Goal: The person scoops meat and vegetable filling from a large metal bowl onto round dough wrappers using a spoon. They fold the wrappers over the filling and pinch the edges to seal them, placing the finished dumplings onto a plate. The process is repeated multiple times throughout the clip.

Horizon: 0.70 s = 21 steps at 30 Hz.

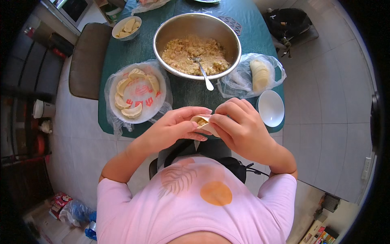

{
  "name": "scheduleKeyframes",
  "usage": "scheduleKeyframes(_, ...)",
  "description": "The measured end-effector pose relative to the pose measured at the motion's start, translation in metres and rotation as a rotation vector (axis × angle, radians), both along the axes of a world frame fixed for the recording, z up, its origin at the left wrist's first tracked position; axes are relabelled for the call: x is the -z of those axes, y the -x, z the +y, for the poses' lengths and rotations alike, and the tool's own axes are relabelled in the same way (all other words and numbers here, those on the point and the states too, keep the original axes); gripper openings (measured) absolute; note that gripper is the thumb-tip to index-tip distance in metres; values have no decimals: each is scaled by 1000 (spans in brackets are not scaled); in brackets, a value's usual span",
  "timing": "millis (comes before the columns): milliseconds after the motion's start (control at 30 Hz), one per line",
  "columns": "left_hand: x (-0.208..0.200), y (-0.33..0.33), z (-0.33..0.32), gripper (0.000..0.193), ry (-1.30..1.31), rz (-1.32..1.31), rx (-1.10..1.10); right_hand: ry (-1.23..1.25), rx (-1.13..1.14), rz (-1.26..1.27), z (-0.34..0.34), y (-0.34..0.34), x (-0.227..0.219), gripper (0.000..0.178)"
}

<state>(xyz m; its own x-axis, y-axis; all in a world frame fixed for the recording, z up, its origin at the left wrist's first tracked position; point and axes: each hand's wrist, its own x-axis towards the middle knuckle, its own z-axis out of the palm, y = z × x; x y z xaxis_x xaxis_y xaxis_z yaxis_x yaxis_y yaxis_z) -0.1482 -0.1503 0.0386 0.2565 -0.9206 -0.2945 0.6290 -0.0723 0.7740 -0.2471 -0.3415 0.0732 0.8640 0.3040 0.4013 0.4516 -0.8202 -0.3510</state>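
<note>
Between my hands is a half-folded dumpling (pixel 202 121), its wrapper cupped around pale filling and gaping toward the left. My left hand (pixel 178 124) cradles it from the left, thumb and fingers on either side. The fingers of my right hand (pixel 237 124) pinch the wrapper's edge on the right. Beyond them stands a large steel bowl (pixel 157 55) of minced filling (pixel 195 53), with a spoon (pixel 206 77) resting in it. On the left, a plate covered with a plastic bag (pixel 140 95) bears several folded dumplings (pixel 132 111) around its rim.
A stack of round wrappers (pixel 260 75) lies in a clear plastic bag (pixel 239 77) at the right. Near it, a white bowl (pixel 271 107) stands at the table edge. A small bowl (pixel 126 28) of pale pieces sits far left. A dark chair (pixel 87 61) adjoins the green table (pixel 183 93).
</note>
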Motion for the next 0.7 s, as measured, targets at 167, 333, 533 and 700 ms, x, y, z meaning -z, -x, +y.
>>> scheduleKeyframes(167,-4,-5,-7,31,-28,6,105,55,-38,-14,1,6,1,20)
scheduleKeyframes(333,-3,-3,-12,26,-58,-81,107,72,-57,-19,2,9,1,21)
scheduleKeyframes(533,-7,-2,-15,14,-62,33,52,-121,-27,66,-1,13,2,20)
scheduleKeyframes(700,-8,-2,-14,14,-28,-1,48,-101,-41,40,-2,13,2,22)
